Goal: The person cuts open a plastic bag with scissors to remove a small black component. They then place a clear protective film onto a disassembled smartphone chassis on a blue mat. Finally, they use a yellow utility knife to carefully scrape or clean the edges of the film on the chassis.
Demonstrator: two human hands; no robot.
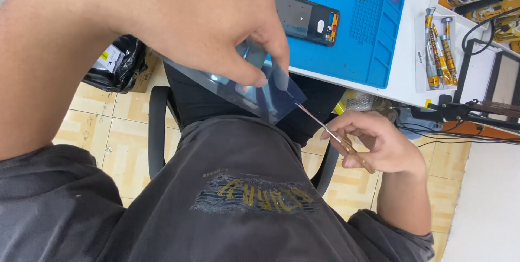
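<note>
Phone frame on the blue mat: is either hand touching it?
No. The phone frame lies alone; the left hand pinches a dark panel and the right hand holds tweezers.

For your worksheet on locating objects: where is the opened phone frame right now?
In the head view, the phone frame lies on the blue mat, upper centre, just beyond the left hand.

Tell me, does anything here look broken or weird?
Nothing looks spilled or smashed. The phone frame on the blue mat is open and empty inside, so it looks taken apart. The left hand holds a thin dark sheet over the lap, off the table, while the right hand pokes tweezers at its corner.
</note>
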